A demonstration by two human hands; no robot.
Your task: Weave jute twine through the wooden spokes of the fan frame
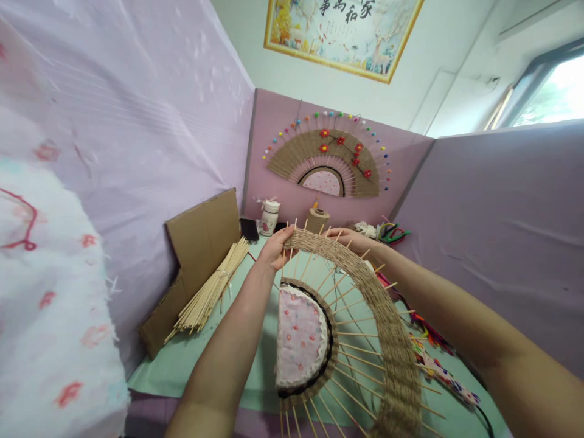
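Above the green tabletop [177, 365], the left hand [276, 248] grips the woven fan [387, 310] by one end; the right hand [349, 237] sits behind, grip unclear. Uneven tugging could skew the sticks [358, 334]!

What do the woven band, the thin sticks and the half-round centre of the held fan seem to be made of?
Woven band: probably jute or similar twine, matte, judging by its brown, ribbed weave.
Thin sticks: likely bamboo or wood, apparently unpainted, from their pale straw colour.
Half-round centre: seemingly flower-printed fabric, dull, with a ruffled white edge; the fibre cannot be told.
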